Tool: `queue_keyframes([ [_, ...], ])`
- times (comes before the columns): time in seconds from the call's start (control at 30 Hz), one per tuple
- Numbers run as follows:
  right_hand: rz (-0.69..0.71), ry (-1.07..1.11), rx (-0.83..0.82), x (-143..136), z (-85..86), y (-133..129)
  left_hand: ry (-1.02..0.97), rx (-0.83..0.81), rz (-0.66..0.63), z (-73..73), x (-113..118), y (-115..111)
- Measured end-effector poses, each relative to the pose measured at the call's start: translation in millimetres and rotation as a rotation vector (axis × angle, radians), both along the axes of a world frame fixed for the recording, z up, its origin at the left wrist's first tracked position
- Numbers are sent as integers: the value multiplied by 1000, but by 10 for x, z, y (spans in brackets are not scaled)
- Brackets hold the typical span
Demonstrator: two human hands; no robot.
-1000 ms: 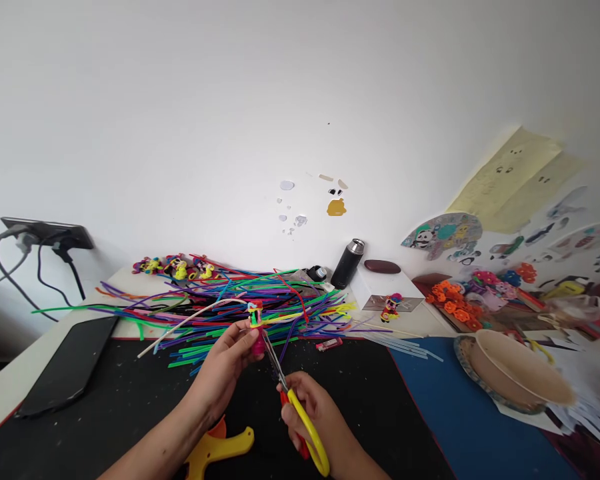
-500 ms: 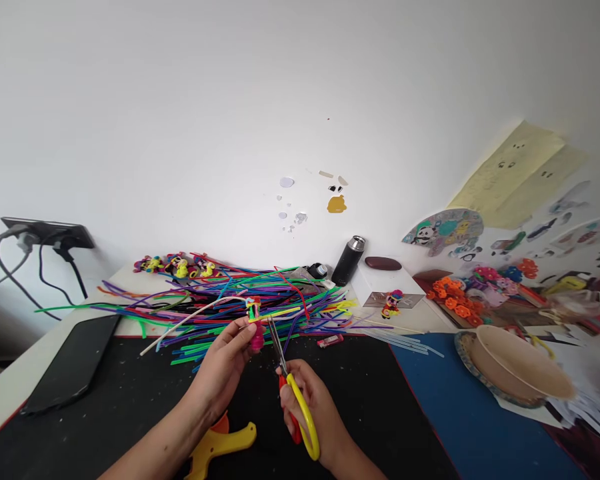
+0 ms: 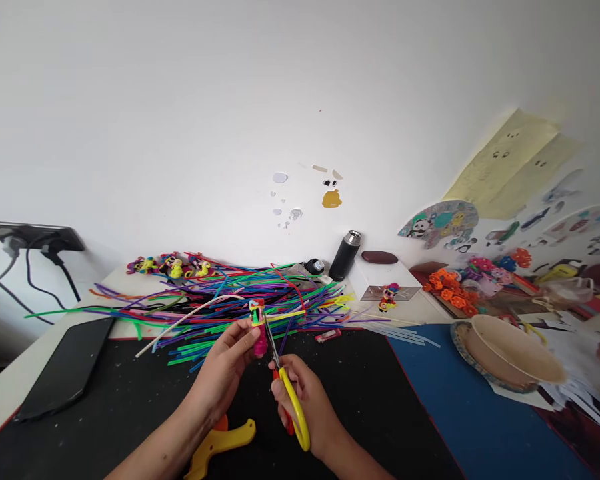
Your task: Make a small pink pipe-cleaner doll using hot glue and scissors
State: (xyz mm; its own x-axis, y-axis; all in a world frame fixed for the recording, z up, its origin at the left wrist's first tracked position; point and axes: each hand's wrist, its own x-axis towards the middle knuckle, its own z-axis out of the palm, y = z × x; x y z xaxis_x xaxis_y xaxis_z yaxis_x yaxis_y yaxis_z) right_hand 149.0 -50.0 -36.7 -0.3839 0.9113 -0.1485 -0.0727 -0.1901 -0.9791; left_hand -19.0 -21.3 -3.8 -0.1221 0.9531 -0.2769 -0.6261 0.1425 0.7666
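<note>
Here my left hand (image 3: 229,363) pinches a small pipe-cleaner figure (image 3: 257,325) between thumb and fingertips, holding it upright above the black mat (image 3: 105,407), just in front of the heap of loose pipe cleaners (image 3: 220,300). My right hand (image 3: 305,400) is clenched through the yellow loop of the scissors (image 3: 286,393), and the blades point up and away from me, their tips right at the figure's side; whether the blades are parted or closed I cannot tell, they are too thin to read.

To cut well here, I judge that I should keep the figure steady with the pinch low on its pink base, so that my fingertips stay clear of the blades, and bring only the tips to the stray yellow strand that sticks out to the right. A short snip close to the body should leave no wire stub.

The figure is fuzzy and tightly wound: a pink lower part, green and yellow bands, a red top. The scissors have glossy plastic handles, yellow and red, and slim metal blades. The heap behind is a fan of long, straight, bristly stems in many colours. A yellow plastic tool (image 3: 220,443) lies on the speckled mat beneath my left forearm, and a dark slab (image 3: 65,367) lies flat at the far left.
</note>
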Motion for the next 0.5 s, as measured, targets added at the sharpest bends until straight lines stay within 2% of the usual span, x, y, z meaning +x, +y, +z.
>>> queue_keyframes([
  [0.2, -26, -2, -29, -43, -8, 18, 12, -34, -13, -27, 35, -28],
  [0.4, -39, 3, -36, -41, 1, 20, -1, 20, -85, -35, 62, -62],
  [0.5, -43, 12, -36, -40, 2, 20, -7, 5, -63, -28, 77, -78],
])
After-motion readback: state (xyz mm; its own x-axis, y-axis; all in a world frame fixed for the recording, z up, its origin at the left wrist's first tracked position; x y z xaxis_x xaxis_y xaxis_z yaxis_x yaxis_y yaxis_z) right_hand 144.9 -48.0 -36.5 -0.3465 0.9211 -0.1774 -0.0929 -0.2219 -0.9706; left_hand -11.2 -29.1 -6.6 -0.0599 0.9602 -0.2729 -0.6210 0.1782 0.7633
